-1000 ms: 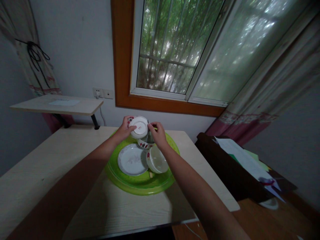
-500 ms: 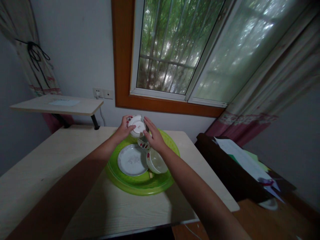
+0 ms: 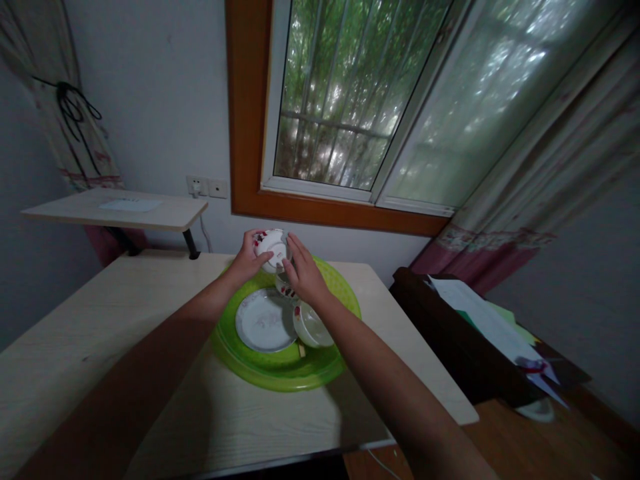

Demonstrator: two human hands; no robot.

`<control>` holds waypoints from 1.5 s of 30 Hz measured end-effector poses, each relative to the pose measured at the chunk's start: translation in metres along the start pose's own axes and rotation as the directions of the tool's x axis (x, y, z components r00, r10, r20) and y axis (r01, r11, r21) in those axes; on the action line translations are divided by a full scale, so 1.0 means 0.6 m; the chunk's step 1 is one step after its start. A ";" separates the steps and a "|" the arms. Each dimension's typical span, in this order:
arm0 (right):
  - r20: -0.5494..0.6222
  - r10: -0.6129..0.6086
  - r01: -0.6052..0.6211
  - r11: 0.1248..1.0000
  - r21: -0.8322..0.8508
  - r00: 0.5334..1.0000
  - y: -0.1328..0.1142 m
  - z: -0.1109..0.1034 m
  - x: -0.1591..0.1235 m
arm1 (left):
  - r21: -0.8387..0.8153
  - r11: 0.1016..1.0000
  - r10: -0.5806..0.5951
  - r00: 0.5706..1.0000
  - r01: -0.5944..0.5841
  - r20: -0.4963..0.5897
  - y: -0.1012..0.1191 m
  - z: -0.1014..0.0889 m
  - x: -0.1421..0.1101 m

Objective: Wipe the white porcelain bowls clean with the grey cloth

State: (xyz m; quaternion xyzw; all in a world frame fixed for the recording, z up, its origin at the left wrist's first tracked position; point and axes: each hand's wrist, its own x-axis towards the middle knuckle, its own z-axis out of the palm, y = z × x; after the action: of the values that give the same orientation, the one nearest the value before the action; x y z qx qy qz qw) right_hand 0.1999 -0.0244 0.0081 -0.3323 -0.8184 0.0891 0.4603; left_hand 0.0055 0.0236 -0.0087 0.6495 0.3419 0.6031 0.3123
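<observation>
A small white bowl (image 3: 271, 248) with a red-and-dark pattern is held tilted above the far part of a green basin (image 3: 280, 382), its base turned toward me. My left hand (image 3: 249, 257) grips its left side, thumb on the base. Against its right side lies my right hand (image 3: 304, 272), fingers extended along the wall and thumb near the base. A greyish patch shows between right fingers and bowl; I cannot tell what it is. Below, in the basin, are a white plate (image 3: 265, 321), a patterned bowl (image 3: 285, 287) and a larger white bowl (image 3: 313, 327), partly covered by my right arm.
The basin stands on a pale wooden table (image 3: 165, 413). A raised shelf (image 3: 115, 210) with a paper sheet stands at the back left. Behind are a wall socket (image 3: 197, 186) and a barred window (image 3: 350, 100). Papers (image 3: 480, 320) lie on dark furniture to the right.
The small bowl has tipped slightly in my hands, showing more of its patterned side. My right hand has shifted slightly left across it. The dishes in the basin stay put.
</observation>
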 end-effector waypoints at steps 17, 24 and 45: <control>0.103 -0.237 0.256 0.930 -0.265 0.966 -0.009 -0.007 0.001 | 0.200 0.966 0.146 0.984 -0.163 0.098 -0.009 0.002 -0.006; 0.043 -0.213 0.217 0.947 -0.239 0.976 -0.013 -0.005 0.002 | 0.204 0.966 0.149 0.986 -0.160 0.069 -0.005 0.001 -0.005; 0.079 -0.196 0.210 0.947 -0.244 0.977 0.000 -0.010 -0.001 | 0.290 0.931 0.192 0.973 -0.221 0.126 -0.005 -0.001 -0.011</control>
State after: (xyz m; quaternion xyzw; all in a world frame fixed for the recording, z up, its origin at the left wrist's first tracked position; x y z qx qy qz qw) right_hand 0.2050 -0.0258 0.0113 -0.2995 -0.8649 -0.0542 0.3991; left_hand 0.0047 0.0198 -0.0151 0.7499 0.3447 0.5415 0.1600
